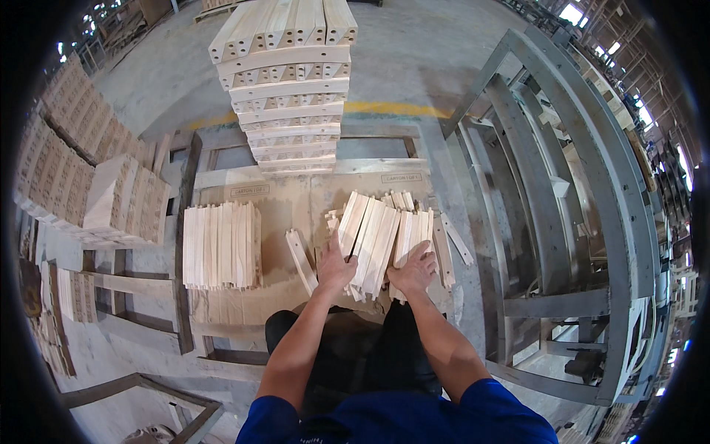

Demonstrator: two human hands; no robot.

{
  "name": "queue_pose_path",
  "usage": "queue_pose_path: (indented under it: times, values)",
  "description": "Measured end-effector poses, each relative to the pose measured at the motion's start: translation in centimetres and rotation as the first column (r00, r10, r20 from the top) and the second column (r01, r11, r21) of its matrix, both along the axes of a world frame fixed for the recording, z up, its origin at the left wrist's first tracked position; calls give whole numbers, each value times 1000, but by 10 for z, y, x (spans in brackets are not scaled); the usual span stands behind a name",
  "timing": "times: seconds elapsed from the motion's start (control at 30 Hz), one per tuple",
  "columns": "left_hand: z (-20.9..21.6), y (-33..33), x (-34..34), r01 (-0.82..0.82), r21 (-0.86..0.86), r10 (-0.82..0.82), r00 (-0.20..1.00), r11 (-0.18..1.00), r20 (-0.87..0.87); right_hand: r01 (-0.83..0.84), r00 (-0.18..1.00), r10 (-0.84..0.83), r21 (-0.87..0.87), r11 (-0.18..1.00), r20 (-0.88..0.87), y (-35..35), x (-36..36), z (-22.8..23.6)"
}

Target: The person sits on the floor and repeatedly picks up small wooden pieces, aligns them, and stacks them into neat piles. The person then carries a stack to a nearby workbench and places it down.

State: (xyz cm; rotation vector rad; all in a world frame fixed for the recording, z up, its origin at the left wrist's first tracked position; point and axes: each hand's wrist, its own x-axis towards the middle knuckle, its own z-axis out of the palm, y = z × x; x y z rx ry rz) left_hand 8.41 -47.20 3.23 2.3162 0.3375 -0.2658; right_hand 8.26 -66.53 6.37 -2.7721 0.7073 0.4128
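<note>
A loose pile of pale wooden slats [375, 240] lies on the cardboard in front of my knees, some tilted across others. My left hand [338, 268] grips the left side of the pile, its fingers partly hidden by the wood. On the right side, my right hand [414, 272] holds the near ends of the slats, with its fingers over a few of them. A single slat [302, 263] lies at a slant beside my left hand. Further left sits a neat block of similar slats [222, 246], side by side with their ends roughly even.
Beyond the cardboard sheet [285, 203] rises a tall stack of drilled wooden bars [288, 92]. More stacked wood pieces [126, 200] stand at the left on pallets. A grey metal frame [592, 185] runs along the right. Two loose slats [457, 240] lie right of the pile.
</note>
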Motion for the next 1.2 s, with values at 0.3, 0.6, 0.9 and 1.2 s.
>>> queue_pose_path:
  times: [0.3,0.6,0.9,1.2]
  values:
    - [-8,12,-3,-57,-112,63,997,992,52,-56,994,55,3,998,96,-20,-4,3]
    - [-17,72,-30,-162,-393,245,955,905,169,-776,490,716,-126,618,498,57,24,64]
    - [-57,222,-187,-741,-129,648,472,659,598,-961,215,912,-90,262,350,236,61,60]
    - [-105,260,-222,-935,309,869,295,176,398,-999,50,958,1,52,284,372,88,27]
